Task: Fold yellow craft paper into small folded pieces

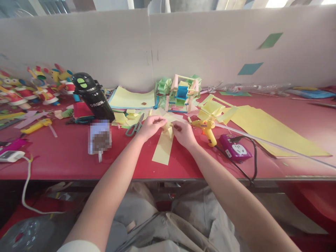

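the left hand [152, 127] and the right hand [186, 134] both pinch the far end of the yellow paper strip [162, 149], over the red table [145, 169]. this end looks bent; the near part is flat, without folds. behind, the stick frame [196, 85] already holds folded blue paper [182, 92].

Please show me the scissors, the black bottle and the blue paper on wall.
Scissors [137, 127], head view, where the handles meet.
Black bottle [96, 102], head view, on its body.
Blue paper [250, 69], head view, its middle.
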